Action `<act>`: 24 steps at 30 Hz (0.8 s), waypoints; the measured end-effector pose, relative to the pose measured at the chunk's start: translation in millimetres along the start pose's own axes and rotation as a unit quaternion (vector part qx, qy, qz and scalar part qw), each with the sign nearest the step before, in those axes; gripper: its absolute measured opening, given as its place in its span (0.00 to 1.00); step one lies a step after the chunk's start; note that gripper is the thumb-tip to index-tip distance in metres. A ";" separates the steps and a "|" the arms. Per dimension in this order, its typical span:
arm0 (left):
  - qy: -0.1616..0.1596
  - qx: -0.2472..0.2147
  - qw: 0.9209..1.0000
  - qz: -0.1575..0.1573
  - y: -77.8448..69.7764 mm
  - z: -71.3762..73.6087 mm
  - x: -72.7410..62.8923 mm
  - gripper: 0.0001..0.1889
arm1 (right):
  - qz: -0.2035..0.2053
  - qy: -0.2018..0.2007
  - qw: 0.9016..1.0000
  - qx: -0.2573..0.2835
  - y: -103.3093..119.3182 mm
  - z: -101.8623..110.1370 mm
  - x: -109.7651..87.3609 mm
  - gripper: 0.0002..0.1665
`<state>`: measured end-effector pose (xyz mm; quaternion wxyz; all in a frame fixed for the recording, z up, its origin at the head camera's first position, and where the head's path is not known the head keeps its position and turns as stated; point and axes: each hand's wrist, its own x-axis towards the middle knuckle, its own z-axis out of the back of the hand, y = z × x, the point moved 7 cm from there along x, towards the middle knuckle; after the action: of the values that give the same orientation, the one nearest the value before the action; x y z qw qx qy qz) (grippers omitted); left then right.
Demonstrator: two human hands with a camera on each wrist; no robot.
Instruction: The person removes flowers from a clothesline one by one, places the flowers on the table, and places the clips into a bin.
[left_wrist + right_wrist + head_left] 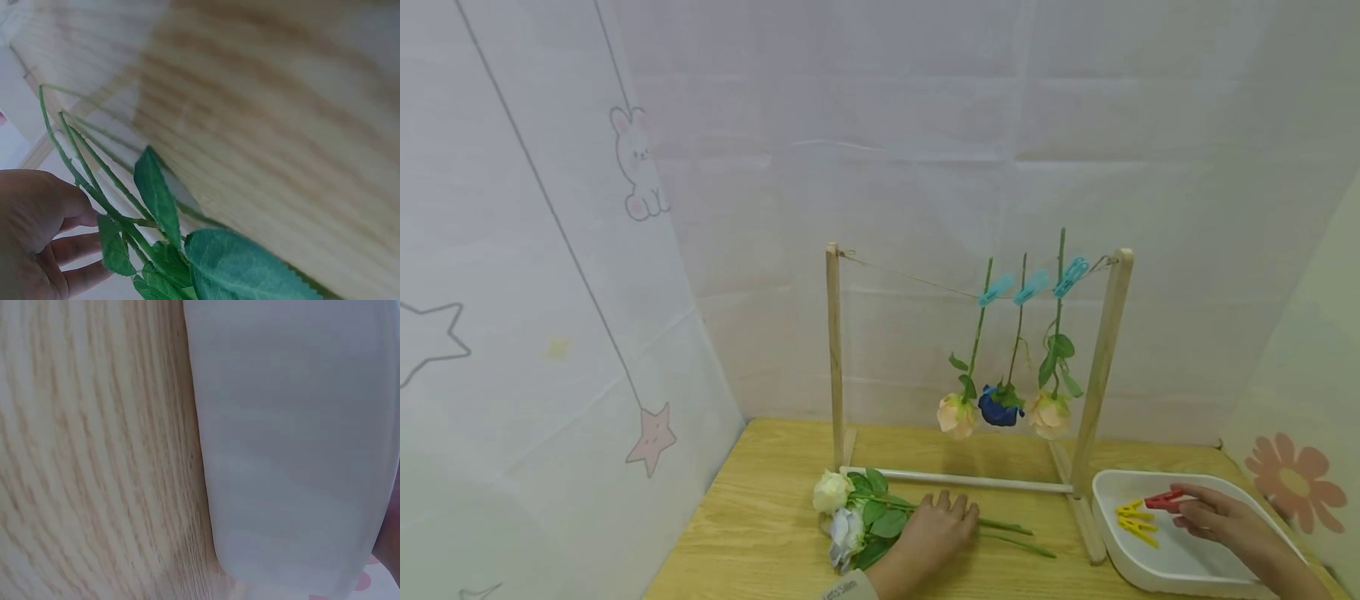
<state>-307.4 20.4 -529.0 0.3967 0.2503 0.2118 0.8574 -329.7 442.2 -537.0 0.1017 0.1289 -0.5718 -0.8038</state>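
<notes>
My left hand (934, 533) lies over the green stems of the flowers on the table, its fingers slightly spread. In the left wrist view, its thumb (69, 200) is right at the stems (103, 197), beside the leaves (244, 269). A white rose (832, 492) and a pale lilac rose (847, 533) are at the left end of these stems. My right hand (1225, 521) pinches a red clothespin (1163, 501) over the white tray (1138, 575). Several yellow clothespins (1137, 523) lie in the tray. The right wrist view shows mostly the tray's outer wall (294, 437).
A wooden frame (835, 358) with a string (910, 277) stands behind the flowers. On the string, blue clothespins (1032, 287) hold two peach roses (1048, 415) and a dark blue rose (1000, 407) upside down. A white bar (955, 479) runs low across the frame.
</notes>
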 end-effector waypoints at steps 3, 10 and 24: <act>-0.005 0.012 1.000 0.002 -1.0 -0.9 -0.4 0.18 | 0.010 0.028 1.000 0.007 -1.3 -0.5 1.3 0.21; 0.016 0.011 1.000 0.020 -0.5 -0.7 -0.7 0.17 | -0.035 -0.006 0.998 -0.049 -7.7 6.5 3.7 0.36; 0.040 -0.015 0.998 0.044 2.7 -3.7 1.2 0.15 | -0.093 -0.056 0.990 -0.089 -28.2 16.6 10.5 0.37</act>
<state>-311.8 19.1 -530.2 0.3538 0.2191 0.2030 0.8864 -345.4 462.9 -559.5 0.0055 0.1264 -0.4886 -0.8633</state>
